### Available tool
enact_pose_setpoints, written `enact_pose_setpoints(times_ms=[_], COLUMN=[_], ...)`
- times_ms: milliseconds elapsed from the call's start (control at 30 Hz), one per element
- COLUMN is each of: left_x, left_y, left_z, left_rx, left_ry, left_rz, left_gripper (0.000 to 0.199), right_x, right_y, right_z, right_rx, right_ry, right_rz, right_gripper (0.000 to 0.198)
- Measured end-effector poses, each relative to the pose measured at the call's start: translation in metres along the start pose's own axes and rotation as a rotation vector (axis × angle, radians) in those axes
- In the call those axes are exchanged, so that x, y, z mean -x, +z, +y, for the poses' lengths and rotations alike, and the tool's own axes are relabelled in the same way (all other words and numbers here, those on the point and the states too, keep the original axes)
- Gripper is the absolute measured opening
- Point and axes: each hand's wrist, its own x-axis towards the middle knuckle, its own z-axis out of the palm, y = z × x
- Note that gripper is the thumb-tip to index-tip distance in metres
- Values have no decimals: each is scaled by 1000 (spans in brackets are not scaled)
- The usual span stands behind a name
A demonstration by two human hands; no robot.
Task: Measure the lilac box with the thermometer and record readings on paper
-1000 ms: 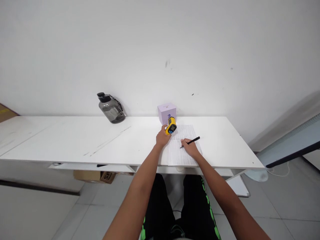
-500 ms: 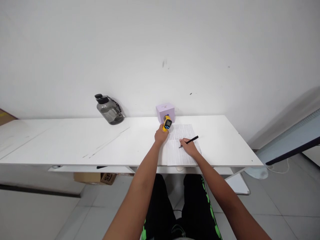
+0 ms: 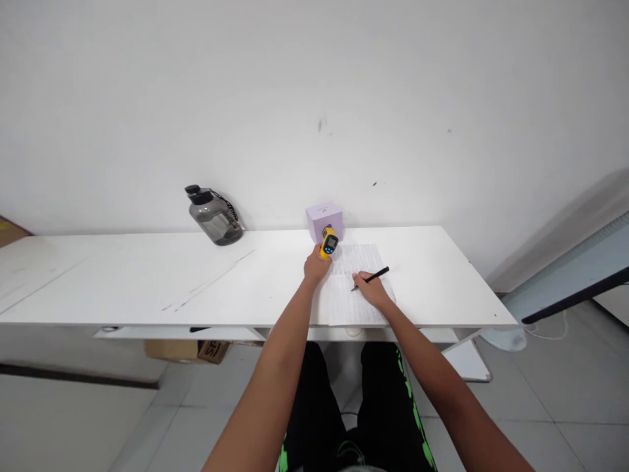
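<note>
My left hand (image 3: 317, 266) is wrapped round the handle of a yellow and black infrared thermometer (image 3: 329, 243), its small screen and blue buttons facing me. Right behind the thermometer stands a lilac box (image 3: 324, 217), partly covered by it. My right hand (image 3: 371, 290) grips a black pen (image 3: 378, 275), the tip down at a sheet of paper (image 3: 351, 305). The paper lies flat and carries rows of faint print or writing, too small to read. Part of it is hidden under my right hand.
A grey see-through water bottle (image 3: 215, 219) with a black lid stands by the wall, left on the white table (image 3: 137, 275). Below the table is a cardboard box (image 3: 171, 349). A tall pale appliance (image 3: 570, 282) stands to the right.
</note>
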Motion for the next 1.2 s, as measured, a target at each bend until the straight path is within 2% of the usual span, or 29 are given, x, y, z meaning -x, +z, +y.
enact_pose_setpoints(times_ms=[167,500,633,800,933,1200], left_x=[0,-1,0,5,12,20], left_y=[-1,-2,-1,2,6,10], left_z=[3,1,-5,-21,-32,-33], left_rx=[-44,-14,128,351,537,542], left_ry=[13,52,32,-19,-65,-52], left_rz=[-46,-75,-5,130,224,260], left_gripper=[56,47,47,29,26,23], right_x=[1,0,0,2,4,6], right_y=[0,0,0,-1,-2,-1], right_z=[-2,0,-1,-4,-7,-9], right_rx=[-2,-1,-11,-12,-18,8], right_ry=[-2,-3,1,25,30,-3], right_rz=[2,-3,3,-13,-23,-9], right_gripper=[41,40,40,41,40,39])
